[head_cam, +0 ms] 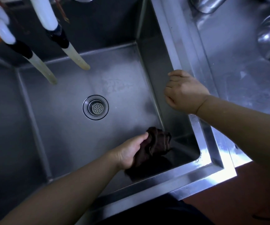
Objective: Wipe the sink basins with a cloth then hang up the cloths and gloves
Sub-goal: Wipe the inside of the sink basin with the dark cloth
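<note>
**Dark cloth bunched in the near right corner of the basin**

The stainless sink basin (62, 127) fills the view, its drain strainer (95, 107) up and to the left of the left hand (129, 153). The right hand (184, 93), fingers curled over the basin's right rim (168, 51), seems to brace there and holds nothing else. The left hand grips a dark cloth (157, 143), which spills beyond its fingertips against the floor by the right wall. The cloth looks soft, limp and probably wet, so light but floppy; a full-handed bunching grip suits it better than a pinch.
</note>
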The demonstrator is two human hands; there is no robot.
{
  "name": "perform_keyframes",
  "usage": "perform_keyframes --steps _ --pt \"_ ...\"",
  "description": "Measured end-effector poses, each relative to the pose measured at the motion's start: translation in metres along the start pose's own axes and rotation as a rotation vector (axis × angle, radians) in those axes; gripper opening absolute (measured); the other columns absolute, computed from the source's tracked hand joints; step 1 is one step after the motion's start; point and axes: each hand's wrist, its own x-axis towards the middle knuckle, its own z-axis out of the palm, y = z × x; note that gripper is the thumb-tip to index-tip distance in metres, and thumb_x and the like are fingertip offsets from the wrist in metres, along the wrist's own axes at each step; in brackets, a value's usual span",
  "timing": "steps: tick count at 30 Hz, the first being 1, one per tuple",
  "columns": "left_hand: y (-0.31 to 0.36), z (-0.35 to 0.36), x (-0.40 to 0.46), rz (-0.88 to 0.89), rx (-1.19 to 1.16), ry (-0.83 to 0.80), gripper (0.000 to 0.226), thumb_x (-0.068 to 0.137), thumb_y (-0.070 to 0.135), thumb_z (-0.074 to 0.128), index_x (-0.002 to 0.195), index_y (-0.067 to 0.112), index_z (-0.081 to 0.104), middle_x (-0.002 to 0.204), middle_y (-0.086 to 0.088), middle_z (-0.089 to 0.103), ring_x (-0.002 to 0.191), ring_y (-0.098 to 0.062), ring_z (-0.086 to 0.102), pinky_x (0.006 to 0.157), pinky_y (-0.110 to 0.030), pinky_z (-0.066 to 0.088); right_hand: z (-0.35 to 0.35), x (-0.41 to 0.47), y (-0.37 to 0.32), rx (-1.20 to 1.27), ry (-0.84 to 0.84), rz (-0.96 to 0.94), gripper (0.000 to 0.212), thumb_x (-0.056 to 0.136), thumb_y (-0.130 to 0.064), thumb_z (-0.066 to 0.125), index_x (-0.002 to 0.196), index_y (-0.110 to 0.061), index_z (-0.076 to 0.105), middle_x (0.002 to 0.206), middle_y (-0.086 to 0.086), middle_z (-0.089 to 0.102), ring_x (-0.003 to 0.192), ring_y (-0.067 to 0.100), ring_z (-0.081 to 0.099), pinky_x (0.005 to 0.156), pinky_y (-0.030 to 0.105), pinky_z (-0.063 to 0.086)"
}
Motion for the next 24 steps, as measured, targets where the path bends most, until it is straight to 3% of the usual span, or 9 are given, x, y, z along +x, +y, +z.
perform_keyframes --steps 5,8,11,14,17,19,20,22,24 --pt "0.038 -0.017 -0.003 0.27 -0.301 -0.162 0.07 0.085 0.05 0.048 0.141 0.01 0.042 0.143 -0.018 0.044 0.132 -0.031 0.043 0.113 -0.047 0.027 0.001 0.0 0.0 0.018 -0.029 -0.002 0.031 0.086 -0.013 0.042 0.063 -0.01 0.062 0.06 0.008 0.06 0.061 0.026 0.053 0.106 0.038 0.036" --pt "0.056 -0.043 0.005 0.465 -0.444 -0.091 0.067 0.087 0.053 0.046 0.138 0.01 0.046 0.137 -0.016 0.052 0.127 -0.03 0.048 0.107 -0.047 0.035 0.001 0.0 0.001 0.025 -0.016 -0.007 0.029 0.086 -0.014 0.045 0.062 -0.011 0.062 0.059 0.008 0.059 0.061 0.026 0.053 0.105 0.038 0.037" --pt "0.067 -0.075 0.013 0.616 -0.53 0.313 0.048 0.093 0.041 0.048 0.131 0.012 0.054 0.118 -0.007 0.067 0.096 -0.019 0.066 0.087 -0.032 0.05 0.004 0.001 0.001 0.043 0.03 -0.018 0.029 0.084 -0.013 0.046 0.058 -0.011 0.059 0.055 0.008 0.057 0.056 0.026 0.051 0.102 0.039 0.041" --pt "0.065 -0.103 0.019 0.645 -0.47 0.792 0.031 0.091 0.022 0.057 0.119 0.01 0.057 0.106 -0.007 0.066 0.078 -0.015 0.063 0.061 -0.022 0.055 0.007 0.002 0.002 0.028 0.026 -0.031 0.033 0.085 -0.014 0.041 0.057 -0.012 0.058 0.054 0.007 0.056 0.055 0.024 0.05 0.102 0.038 0.04" --pt "0.057 -0.121 0.022 0.512 -0.006 1.213 0.034 0.083 0.016 0.065 0.111 -0.002 0.058 0.113 -0.02 0.062 0.098 -0.034 0.062 0.075 -0.034 0.051 0.008 0.002 0.003 -0.003 -0.022 -0.048 0.031 0.086 -0.015 0.045 0.058 -0.014 0.058 0.056 0.006 0.057 0.057 0.024 0.051 0.104 0.039 0.035" --pt "0.05 -0.121 0.017 0.481 0.453 1.401 0.04 0.078 0.015 0.065 0.116 0.005 0.056 0.121 -0.018 0.055 0.107 -0.036 0.055 0.089 -0.04 0.047 0.007 0.001 0.003 -0.028 -0.068 -0.059 0.029 0.085 -0.014 0.047 0.058 -0.014 0.059 0.056 0.006 0.057 0.057 0.024 0.052 0.105 0.039 0.034" --pt "0.047 -0.12 0.015 0.578 0.719 1.369 0.041 0.078 0.011 0.063 0.119 0.01 0.055 0.122 -0.015 0.053 0.109 -0.034 0.053 0.093 -0.041 0.045 0.006 0.002 0.003 -0.046 -0.092 -0.055 0.028 0.085 -0.014 0.049 0.058 -0.013 0.059 0.056 0.006 0.058 0.057 0.024 0.052 0.105 0.04 0.034" --pt "0.043 -0.115 0.015 0.736 1.309 1.106 0.048 0.079 0.002 0.056 0.125 0.014 0.055 0.124 -0.012 0.054 0.113 -0.033 0.049 0.097 -0.041 0.04 0.002 0.003 0.001 -0.08 -0.128 -0.046 0.023 0.08 -0.012 0.057 0.058 -0.012 0.06 0.055 0.007 0.059 0.057 0.024 0.053 0.102 0.04 0.037" --pt "0.042 -0.11 0.014 0.77 1.793 0.867 0.052 0.079 0.001 0.051 0.129 0.012 0.055 0.129 -0.011 0.056 0.121 -0.032 0.047 0.101 -0.041 0.036 0.001 0.009 -0.007 -0.099 -0.199 -0.059 0.009 0.068 -0.008 0.067 0.06 -0.01 0.063 0.057 0.008 0.061 0.06 0.026 0.055 0.096 0.039 0.042"
